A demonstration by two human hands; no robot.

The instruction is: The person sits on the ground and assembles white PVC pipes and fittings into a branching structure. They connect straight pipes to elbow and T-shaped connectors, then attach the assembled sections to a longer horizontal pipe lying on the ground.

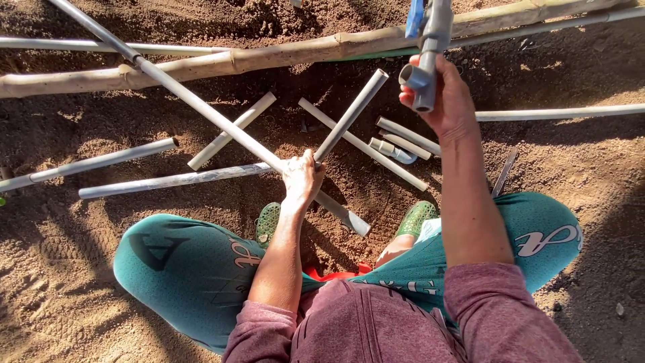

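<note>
My left hand (301, 176) grips the lower end of a short grey plastic pipe (353, 113), which slants up to the right with its open end raised. Raised at the upper right, my right hand (449, 101) holds a grey pipe fitting (428, 57) with a side socket and a blue part at its top. The pipe's open end is a short way left of the fitting's socket, apart from it. A long grey pipe (201, 111) runs diagonally under my left hand.
Several cut grey pipe pieces (403, 142) lie on the brown soil (80, 262) in front of my knees. A thick bamboo pole (269, 57) crosses the top. Long pipes (127, 156) lie at the left, another (564, 113) at the right. My green shoes (416, 216) rest on the soil.
</note>
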